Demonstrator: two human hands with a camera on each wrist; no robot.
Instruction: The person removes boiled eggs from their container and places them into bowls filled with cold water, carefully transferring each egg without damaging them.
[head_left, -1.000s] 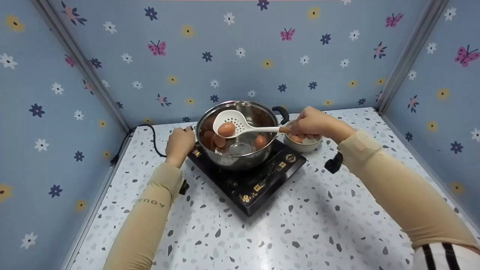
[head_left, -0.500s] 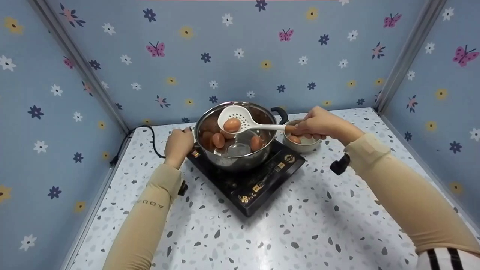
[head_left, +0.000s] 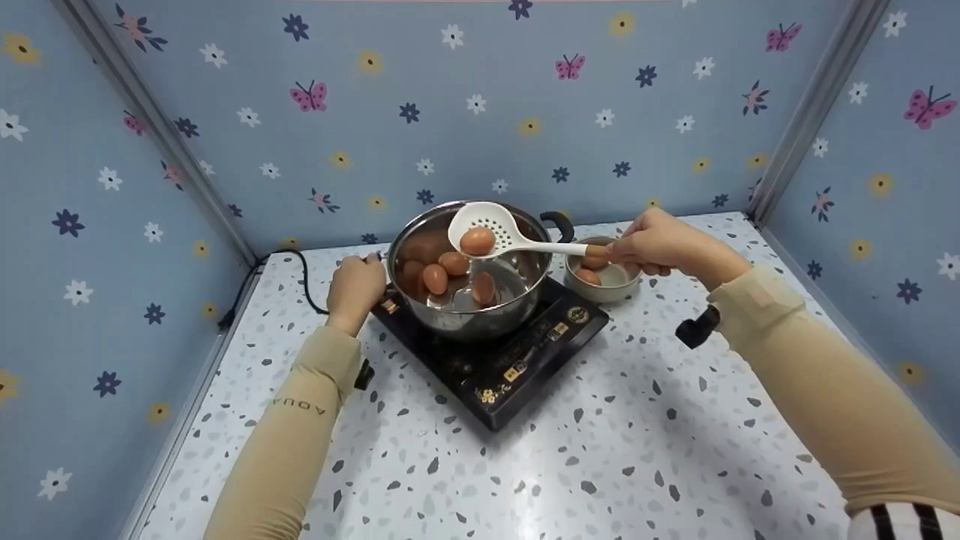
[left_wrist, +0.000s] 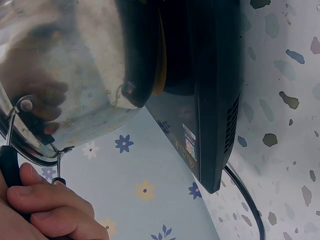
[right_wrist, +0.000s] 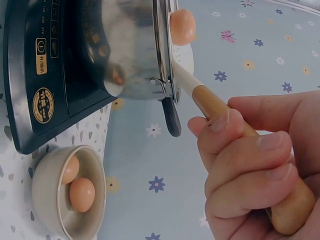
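Note:
My right hand (head_left: 660, 241) grips the wooden handle (right_wrist: 212, 102) of a white slotted spoon (head_left: 491, 219). One brown egg (head_left: 478, 241) lies in the spoon's bowl, held above the steel pot (head_left: 480, 324). Inside the pot are several brown eggs; one (head_left: 435, 279) leans at the left, another (head_left: 484, 288) sits nearer the middle. My left hand (head_left: 358, 287) holds the pot's black side handle (left_wrist: 10, 167), its fingers curled round it in the left wrist view. Below my right hand stands a pale bowl (head_left: 616, 291) with two eggs (right_wrist: 82, 194) visible.
Under the pot is a black induction cooker (head_left: 517, 382) on a speckled white tabletop (head_left: 570, 465). Its black cord (head_left: 306, 277) runs off to the back left. Patterned blue walls (head_left: 480, 142) close in the back and both sides. The pot's other handle (head_left: 559, 225) sticks out to the right.
My right hand has moved to the right, and the spoon with its egg has risen and shifted right. An egg in the pot has rolled toward the middle. My left hand stays on the handle.

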